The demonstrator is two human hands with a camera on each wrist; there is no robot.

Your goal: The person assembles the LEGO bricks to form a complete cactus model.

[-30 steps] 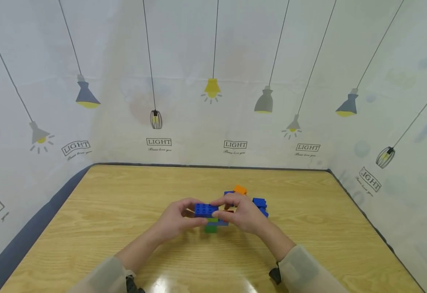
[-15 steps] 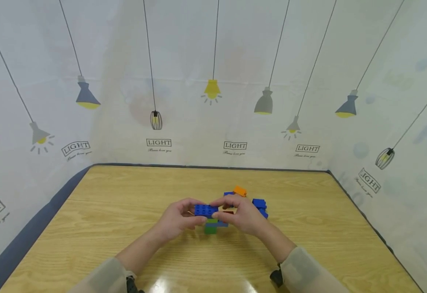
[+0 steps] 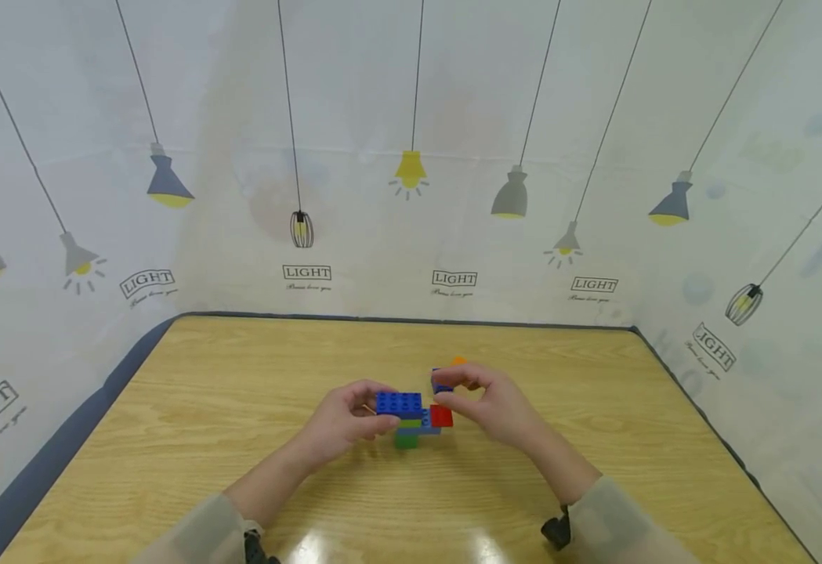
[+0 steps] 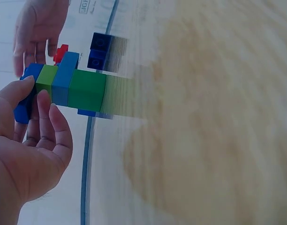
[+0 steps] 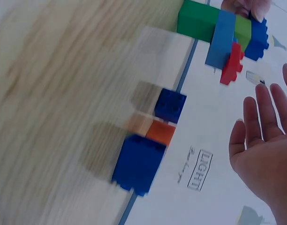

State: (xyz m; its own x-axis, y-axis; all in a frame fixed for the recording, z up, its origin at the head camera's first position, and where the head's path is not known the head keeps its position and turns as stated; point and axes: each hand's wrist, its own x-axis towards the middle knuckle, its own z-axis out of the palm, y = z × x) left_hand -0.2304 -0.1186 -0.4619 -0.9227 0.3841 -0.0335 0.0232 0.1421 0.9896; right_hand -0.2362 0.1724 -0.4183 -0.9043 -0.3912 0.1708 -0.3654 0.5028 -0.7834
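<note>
My left hand (image 3: pixel 340 419) grips the left end of a dark blue building brick (image 3: pixel 400 403) that tops a small stack. Below it in the left wrist view come a lime brick (image 4: pixel 47 77), a longer light blue brick (image 4: pixel 64 79) and a green brick (image 4: pixel 87 90) standing on the table. A red brick (image 5: pixel 233 64) sits on the light blue brick's right end, beside the lime one. Just right of the stack, my right hand (image 3: pixel 498 407) is held up with nothing in it, fingers apart from the bricks; the right wrist view shows its fingers extended.
Behind the stack and my right hand, loose bricks lie on the wooden table (image 3: pixel 241 392): a small dark blue one (image 5: pixel 170 105), an orange one (image 5: pixel 161 132) and a larger blue one (image 5: pixel 139 164). A lamp-printed white sheet (image 3: pixel 354 117) surrounds the table's far side.
My right hand has let go of the dark blue brick's right end and moved right, uncovering the red brick. The left hand keeps its grip and the stack stays put.
</note>
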